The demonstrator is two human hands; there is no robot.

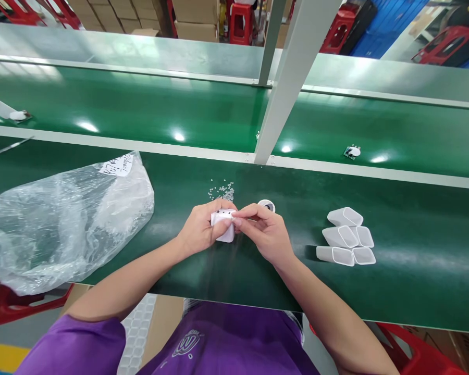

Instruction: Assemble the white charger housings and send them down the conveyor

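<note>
My left hand (203,226) is closed around a small white plastic housing (225,235), with a row of dark holes along its top edge. At the housing's right end, my right hand (263,229) pinches with thumb and forefinger; whatever lies between those fingertips is too small to make out. Just beyond the housing, a scatter of tiny clear pieces (225,191) lies on the green bench. A round white part with a dark centre (266,204) sits behind my right hand, partly covered by it.
Several white hollow sleeves (344,237) are grouped at the right. A clear plastic bag (70,219) with a handwritten label spreads over the left. Beyond a metal rail, a green belt (203,112) carries small white parts (352,151). A white post (285,78) rises in front of me.
</note>
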